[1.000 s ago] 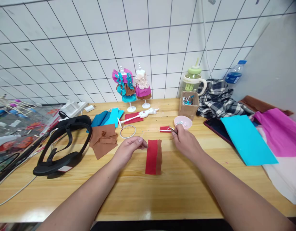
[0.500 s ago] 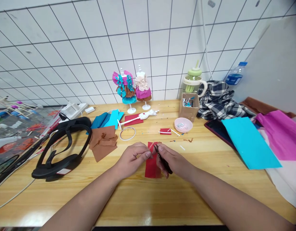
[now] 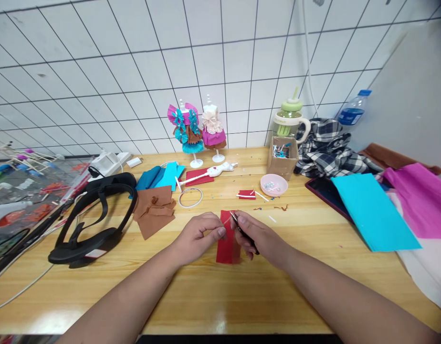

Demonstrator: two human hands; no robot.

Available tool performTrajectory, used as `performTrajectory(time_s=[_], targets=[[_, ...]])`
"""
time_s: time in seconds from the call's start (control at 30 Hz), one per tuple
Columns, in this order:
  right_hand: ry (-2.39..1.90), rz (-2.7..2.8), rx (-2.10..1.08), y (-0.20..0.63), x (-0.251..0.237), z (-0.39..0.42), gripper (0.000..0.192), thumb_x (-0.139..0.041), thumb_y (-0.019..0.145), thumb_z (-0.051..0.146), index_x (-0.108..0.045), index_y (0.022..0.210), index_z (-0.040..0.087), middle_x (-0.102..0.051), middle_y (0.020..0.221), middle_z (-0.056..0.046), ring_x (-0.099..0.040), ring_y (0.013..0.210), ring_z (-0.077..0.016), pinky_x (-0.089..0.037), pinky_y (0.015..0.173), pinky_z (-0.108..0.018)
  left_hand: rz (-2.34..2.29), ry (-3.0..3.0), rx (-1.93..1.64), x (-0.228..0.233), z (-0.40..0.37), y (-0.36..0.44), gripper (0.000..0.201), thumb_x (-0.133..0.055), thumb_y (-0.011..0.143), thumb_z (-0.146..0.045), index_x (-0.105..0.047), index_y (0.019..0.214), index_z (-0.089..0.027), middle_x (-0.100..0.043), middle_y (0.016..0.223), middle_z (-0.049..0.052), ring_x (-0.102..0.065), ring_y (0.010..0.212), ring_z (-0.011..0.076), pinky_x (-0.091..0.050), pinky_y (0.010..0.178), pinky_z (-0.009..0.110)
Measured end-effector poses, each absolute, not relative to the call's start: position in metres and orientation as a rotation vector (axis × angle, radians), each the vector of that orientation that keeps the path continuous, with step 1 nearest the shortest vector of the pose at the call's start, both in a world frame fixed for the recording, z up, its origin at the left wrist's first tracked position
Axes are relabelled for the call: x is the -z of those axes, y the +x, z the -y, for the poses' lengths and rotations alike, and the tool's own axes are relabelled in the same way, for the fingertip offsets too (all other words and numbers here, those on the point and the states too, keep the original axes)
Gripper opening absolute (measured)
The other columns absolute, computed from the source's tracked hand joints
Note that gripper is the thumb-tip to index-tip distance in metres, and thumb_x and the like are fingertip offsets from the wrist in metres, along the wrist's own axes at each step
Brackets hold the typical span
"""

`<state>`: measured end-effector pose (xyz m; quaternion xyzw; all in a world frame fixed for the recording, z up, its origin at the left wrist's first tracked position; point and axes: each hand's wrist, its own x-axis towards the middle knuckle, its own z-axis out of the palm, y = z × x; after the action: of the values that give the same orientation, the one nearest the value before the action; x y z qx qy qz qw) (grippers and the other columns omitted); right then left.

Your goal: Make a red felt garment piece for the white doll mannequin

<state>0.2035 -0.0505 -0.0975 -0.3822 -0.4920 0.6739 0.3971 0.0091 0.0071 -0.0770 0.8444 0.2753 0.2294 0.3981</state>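
Note:
My left hand (image 3: 206, 235) is closed, thumb and finger pinching a thin pale strand (image 3: 226, 220) that slants up to the right. Wrapped in my right hand (image 3: 254, 231) is a slim dark cutting tool, which looks like small scissors (image 3: 246, 234); its tips point up and left, close to the strand. Whether the blades touch the strand is too small to tell. Beneath both hands lies a red strip of paper or cloth (image 3: 225, 248) on the wooden table, with a brownish piece along its right side.
Beyond my hands are a white ring (image 3: 191, 197), a small red piece (image 3: 246, 194) with white sticks, and a pink dish (image 3: 274, 185). A mannequin (image 3: 220, 169) lies near two dressed ones (image 3: 188, 129). A black headset (image 3: 95, 220) stands left; turquoise sheets (image 3: 376, 212) lie right.
The tool in my right hand has shifted slightly and its tips now sit a little higher. My left hand keeps its pinch on the strand, almost unmoved.

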Motion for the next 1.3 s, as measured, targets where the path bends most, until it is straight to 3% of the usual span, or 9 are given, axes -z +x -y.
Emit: performTrajectory(time_s=[0.37,0.7,0.83,0.93,1.0,1.1,1.3], targets=[[-1.023,1.194,-1.728,0.203,0.093,0.05,0.039,-0.048,0.087,0.061,-0.044,0.083,0.023,-0.034,0.054,0.01,-0.03,0.043,-0.0073,-0.029,0.038,-0.018,-0.678,2.121,-0.592,0.077,-0.008,0.009,0.039,-0.05,0.093,-0.041,-0.069,0.07,-0.016,-0.065,0.071,0.006,-0.06,0.072,0.016,-0.045,0.072,0.026],[-1.099,1.206,-1.628,0.203,0.096,0.05,0.038,-0.045,0.089,0.06,-0.043,0.082,0.023,-0.035,0.057,0.009,-0.029,0.045,-0.0082,-0.026,0.041,-0.02,-0.684,2.132,-0.54,0.08,-0.01,0.009,0.039,-0.051,0.093,-0.04,-0.069,0.069,-0.016,-0.065,0.068,0.005,-0.058,0.072,0.0156,-0.043,0.071,0.025],[-1.202,1.387,-1.356,0.209,0.096,0.047,0.033,-0.037,0.095,0.053,-0.043,0.086,0.023,-0.043,0.064,0.006,-0.038,0.053,-0.0101,-0.034,0.052,-0.023,-0.771,2.035,-0.519,0.083,-0.011,0.009,0.038,-0.051,0.092,-0.041,-0.068,0.07,-0.015,-0.064,0.071,0.004,-0.058,0.073,0.0159,-0.044,0.072,0.026],[-1.542,1.694,-0.867,0.22,0.095,0.041,0.023,-0.036,0.098,0.043,-0.046,0.1,0.022,-0.06,0.084,-0.001,-0.055,0.073,-0.0158,-0.038,0.065,-0.027,-0.932,1.818,-0.583,0.087,-0.015,0.008,0.035,-0.049,0.092,-0.044,-0.068,0.098,-0.016,-0.064,0.079,0.004,-0.06,0.079,0.0171,-0.045,0.078,0.028],[-1.822,1.822,-0.571,0.229,0.095,0.035,0.023,-0.037,0.098,0.038,-0.045,0.109,0.02,-0.064,0.095,-0.007,-0.06,0.082,-0.021,-0.037,0.066,-0.03,-0.988,1.718,-0.634,0.09,-0.018,0.008,0.043,-0.049,0.091,-0.045,-0.059,0.122,-0.017,-0.063,0.084,0.004,-0.06,0.085,0.0184,-0.046,0.083,0.031],[-2.124,1.932,-0.276,0.241,0.098,0.027,0.025,-0.042,0.097,0.039,-0.049,0.107,0.017,-0.066,0.097,-0.012,-0.062,0.089,-0.0267,-0.038,0.066,-0.032,-1.109,1.805,-0.666,0.099,-0.021,0.009,0.061,-0.056,0.087,-0.046,-0.041,0.14,-0.02,-0.062,0.093,0.004,-0.06,0.091,0.0204,-0.045,0.087,0.035],[-2.312,2.036,-0.211,0.256,0.106,0.019,0.024,-0.056,0.091,0.039,-0.056,0.101,0.018,-0.065,0.106,-0.012,-0.061,0.098,-0.0271,-0.042,0.07,-0.032,-1.401,2.36,-0.371,0.117,-0.017,0.018,0.116,-0.078,0.061,-0.056,-0.015,0.153,-0.027,-0.053,0.128,0.013,-0.045,0.123,0.0357,-0.032,0.102,0.053]])
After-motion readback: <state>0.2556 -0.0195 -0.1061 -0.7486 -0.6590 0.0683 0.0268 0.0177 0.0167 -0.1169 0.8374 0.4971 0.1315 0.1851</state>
